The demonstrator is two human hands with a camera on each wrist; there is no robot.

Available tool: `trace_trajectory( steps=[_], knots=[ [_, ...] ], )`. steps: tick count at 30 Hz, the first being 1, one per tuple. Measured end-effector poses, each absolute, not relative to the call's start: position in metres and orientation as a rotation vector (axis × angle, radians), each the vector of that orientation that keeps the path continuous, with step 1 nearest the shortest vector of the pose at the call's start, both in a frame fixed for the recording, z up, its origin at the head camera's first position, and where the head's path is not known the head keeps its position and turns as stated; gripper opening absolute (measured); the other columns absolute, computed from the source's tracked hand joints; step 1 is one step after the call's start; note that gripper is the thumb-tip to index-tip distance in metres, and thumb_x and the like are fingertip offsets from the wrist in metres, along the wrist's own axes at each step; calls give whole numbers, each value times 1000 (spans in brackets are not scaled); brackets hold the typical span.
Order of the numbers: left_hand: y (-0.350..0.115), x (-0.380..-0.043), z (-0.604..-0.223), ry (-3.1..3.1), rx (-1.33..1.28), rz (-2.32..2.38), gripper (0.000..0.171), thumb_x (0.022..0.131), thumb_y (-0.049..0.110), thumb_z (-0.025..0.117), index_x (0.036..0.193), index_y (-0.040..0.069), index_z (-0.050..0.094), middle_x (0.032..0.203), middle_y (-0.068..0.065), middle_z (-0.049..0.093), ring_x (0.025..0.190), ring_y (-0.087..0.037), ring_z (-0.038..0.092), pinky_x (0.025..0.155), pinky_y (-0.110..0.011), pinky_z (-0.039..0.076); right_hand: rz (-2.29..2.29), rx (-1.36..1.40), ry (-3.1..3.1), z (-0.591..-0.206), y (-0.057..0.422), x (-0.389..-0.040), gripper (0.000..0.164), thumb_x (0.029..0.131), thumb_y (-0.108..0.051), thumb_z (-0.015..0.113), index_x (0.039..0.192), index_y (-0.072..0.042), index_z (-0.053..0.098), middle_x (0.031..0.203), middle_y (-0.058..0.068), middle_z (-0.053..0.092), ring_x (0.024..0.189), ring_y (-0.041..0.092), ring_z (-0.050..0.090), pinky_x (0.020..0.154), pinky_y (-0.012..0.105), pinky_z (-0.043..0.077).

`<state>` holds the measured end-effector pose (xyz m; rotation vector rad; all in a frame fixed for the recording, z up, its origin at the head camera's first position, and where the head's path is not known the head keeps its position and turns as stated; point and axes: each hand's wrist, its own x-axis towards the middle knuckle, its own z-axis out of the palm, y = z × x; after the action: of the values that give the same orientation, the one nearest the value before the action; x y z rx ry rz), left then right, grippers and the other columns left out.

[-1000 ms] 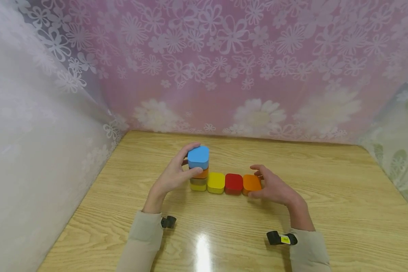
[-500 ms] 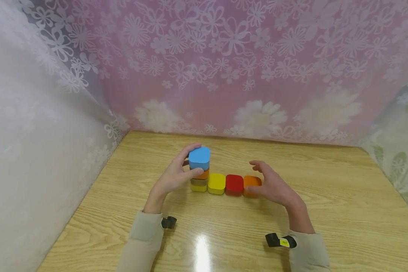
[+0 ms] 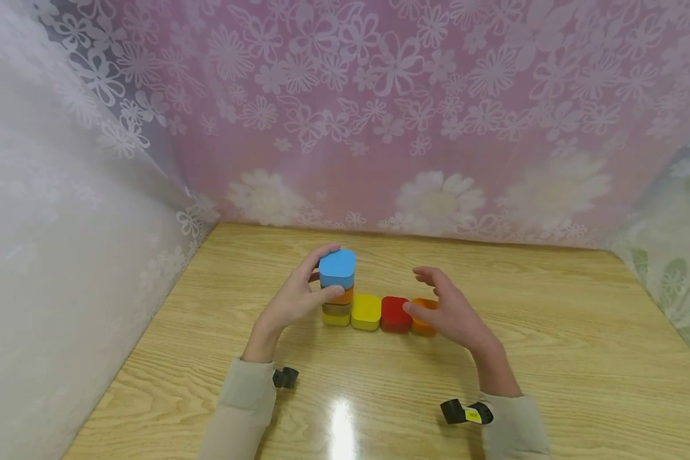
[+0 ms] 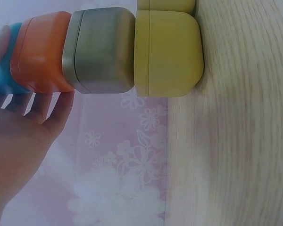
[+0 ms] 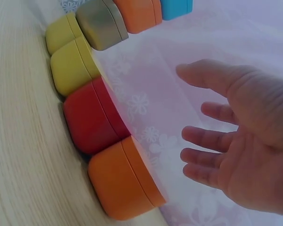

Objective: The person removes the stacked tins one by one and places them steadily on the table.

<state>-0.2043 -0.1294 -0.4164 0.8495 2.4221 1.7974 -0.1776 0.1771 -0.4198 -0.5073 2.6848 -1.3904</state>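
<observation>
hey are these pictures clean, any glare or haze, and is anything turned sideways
Head view: bright glare streak on the near part of the table, otherwise fairly even light; left wrist view: turned sideways, so the stacked blocks run across it, the floral curtain hazy; right wrist view: tilted, curtain washed out behind the right hand.

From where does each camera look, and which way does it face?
Head: on the head, facing forward and down at the table; left hand, right hand, sleeves show.
Left wrist: on that wrist, facing the block stack; left hand shows.
Right wrist: on that wrist, facing the block row; right hand shows.
Wrist views share the block stack.
</observation>
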Motion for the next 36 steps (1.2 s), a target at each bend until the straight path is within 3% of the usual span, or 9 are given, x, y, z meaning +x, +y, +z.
trace_trajectory(
  steps=[11, 20, 26, 36],
  knots=[
    [-128, -202, -415, 2418, 864, 1801, 66, 93, 12, 71, 150, 20, 38, 150, -7, 41, 131, -30, 45, 108, -57, 36, -1519, -571, 2682, -415, 161, -175, 61, 95, -24, 69, 145, -4, 41, 147, 14, 45, 137, 36, 40, 112, 57, 33],
    [-129, -204, -416, 2419, 863, 1802, 67, 92, 13, 72, 150, 21, 38, 150, -8, 40, 130, -30, 45, 108, -58, 36, -1588, -697, 2724, -410, 140, -169, 49, 97, -16, 65, 141, -5, 48, 141, 14, 50, 127, 35, 50, 103, 57, 43],
    [-130, -204, -415, 2419, 855, 1793, 68, 93, 13, 71, 151, 22, 37, 152, -7, 39, 132, -30, 44, 109, -57, 35, -1597, -816, 2705, -406, 121, -163, 50, 98, -14, 64, 144, -7, 47, 142, 14, 49, 125, 36, 51, 102, 57, 45],
    [-131, -204, -416, 2424, 879, 1782, 68, 93, 14, 71, 151, 19, 36, 152, -7, 39, 133, -29, 43, 110, -56, 35, -1556, -892, 2679, -406, 96, -158, 59, 102, -28, 59, 155, -29, 34, 151, 9, 37, 128, 37, 48, 104, 58, 42]
  ],
)
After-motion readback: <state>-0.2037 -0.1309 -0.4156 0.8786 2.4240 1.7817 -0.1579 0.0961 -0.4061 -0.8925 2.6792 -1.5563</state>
